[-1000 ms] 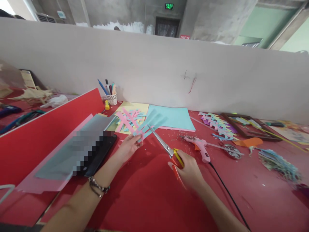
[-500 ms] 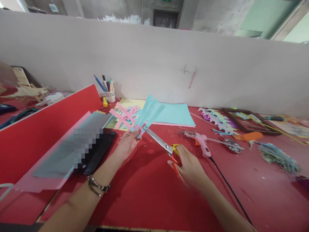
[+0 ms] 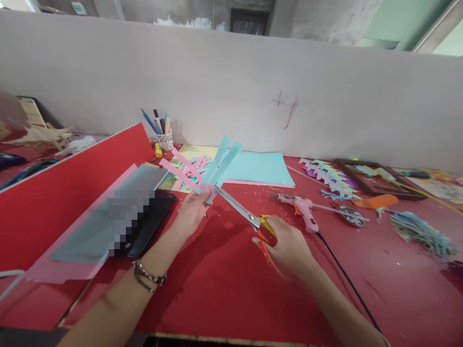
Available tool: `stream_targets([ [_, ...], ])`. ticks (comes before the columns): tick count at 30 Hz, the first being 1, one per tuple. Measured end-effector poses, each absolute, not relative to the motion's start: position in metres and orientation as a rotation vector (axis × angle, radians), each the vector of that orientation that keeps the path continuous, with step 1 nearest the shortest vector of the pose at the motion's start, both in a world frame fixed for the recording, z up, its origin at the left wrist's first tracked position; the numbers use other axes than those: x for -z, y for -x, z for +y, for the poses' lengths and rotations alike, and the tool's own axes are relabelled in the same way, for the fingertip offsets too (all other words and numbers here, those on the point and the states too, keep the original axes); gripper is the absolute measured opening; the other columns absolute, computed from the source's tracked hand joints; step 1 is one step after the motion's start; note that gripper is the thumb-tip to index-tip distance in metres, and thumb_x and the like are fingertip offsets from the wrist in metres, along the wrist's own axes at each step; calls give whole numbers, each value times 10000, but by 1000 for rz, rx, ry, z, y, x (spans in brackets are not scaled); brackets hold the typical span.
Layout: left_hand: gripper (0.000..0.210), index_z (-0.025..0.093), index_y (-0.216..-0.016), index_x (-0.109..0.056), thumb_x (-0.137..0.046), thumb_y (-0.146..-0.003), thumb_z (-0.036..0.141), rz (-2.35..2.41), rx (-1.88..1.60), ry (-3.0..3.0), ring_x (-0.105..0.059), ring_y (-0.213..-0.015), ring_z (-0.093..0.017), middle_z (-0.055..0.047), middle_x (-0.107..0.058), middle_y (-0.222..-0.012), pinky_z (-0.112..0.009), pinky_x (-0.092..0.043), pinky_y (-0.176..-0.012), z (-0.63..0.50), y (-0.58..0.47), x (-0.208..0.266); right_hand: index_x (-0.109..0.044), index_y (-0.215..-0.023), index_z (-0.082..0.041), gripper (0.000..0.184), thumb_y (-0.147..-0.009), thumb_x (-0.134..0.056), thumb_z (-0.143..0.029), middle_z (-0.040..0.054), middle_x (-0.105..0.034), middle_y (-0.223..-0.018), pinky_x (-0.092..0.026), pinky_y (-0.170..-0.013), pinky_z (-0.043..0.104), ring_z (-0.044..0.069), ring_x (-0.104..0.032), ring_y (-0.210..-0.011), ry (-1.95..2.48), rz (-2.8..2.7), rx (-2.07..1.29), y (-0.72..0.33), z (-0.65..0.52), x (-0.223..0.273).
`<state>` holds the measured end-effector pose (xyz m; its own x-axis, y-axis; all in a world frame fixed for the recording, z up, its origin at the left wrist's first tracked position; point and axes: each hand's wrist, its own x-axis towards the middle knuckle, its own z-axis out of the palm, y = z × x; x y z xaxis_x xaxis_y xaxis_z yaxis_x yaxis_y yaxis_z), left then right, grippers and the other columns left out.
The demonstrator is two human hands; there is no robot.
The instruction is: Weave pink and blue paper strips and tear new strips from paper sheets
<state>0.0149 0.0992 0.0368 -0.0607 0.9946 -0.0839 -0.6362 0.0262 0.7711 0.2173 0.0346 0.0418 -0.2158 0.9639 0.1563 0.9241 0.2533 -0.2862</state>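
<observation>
My left hand (image 3: 193, 207) pinches the lower end of several woven paper strips (image 3: 227, 161), pink ones slanting left and light blue ones pointing up and right. A beaded bracelet (image 3: 146, 275) circles that wrist. In my right hand (image 3: 287, 243) is a pair of scissors (image 3: 240, 209) with red and yellow handles; the fingers are closed round them. The blade tips touch or lie just beside the strips, right by my left fingertips. Whether the blades are fully closed on the paper I cannot tell. Behind the strips lies a pile of pink and blue woven pieces (image 3: 195, 168).
Light blue sheets (image 3: 258, 168) lie at the back. To the right are a pink glue gun (image 3: 302, 209) with its cord, folded paper chains (image 3: 331, 176), a brown frame (image 3: 379, 183) and a paper tassel (image 3: 421, 233). On the left: a black tablet-like device (image 3: 154, 221), pen cup (image 3: 165, 140), red board (image 3: 79, 193).
The blue strips have gone from a wider fan to two clear strips standing apart. Both hands stay in nearly the same place, and the view has tilted slightly.
</observation>
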Motion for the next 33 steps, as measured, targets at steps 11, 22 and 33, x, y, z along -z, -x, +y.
stream_targets([
  [11,256,188,-501,-605,-805,-352,244,786,-1485,-615,-545,-561,-73,51,-628,-559,-184,-443,-549,98,-17,-36,-555,-868,-189,274,-709,-536,-411,40,-621,-797,-350,-538,239,179,-575,-679,1701,-2226,-181,-220,37,-39],
  [22,175,187,-513,-600,-761,-449,211,824,-1495,-720,-570,-622,-120,38,-603,-531,-235,-444,-629,101,-15,-33,-559,-890,-197,269,-717,-526,-400,46,-618,-800,-366,-551,242,184,-578,-703,1670,-2226,-196,-219,36,-40],
  [33,206,190,-487,-599,-784,-420,251,789,-1497,-751,-535,-557,-90,51,-585,-510,-209,-431,-554,98,-15,-39,-508,-740,-196,202,-717,-534,-395,12,-560,-675,-314,-502,219,140,-492,-570,1725,-2215,-334,-217,35,-41],
])
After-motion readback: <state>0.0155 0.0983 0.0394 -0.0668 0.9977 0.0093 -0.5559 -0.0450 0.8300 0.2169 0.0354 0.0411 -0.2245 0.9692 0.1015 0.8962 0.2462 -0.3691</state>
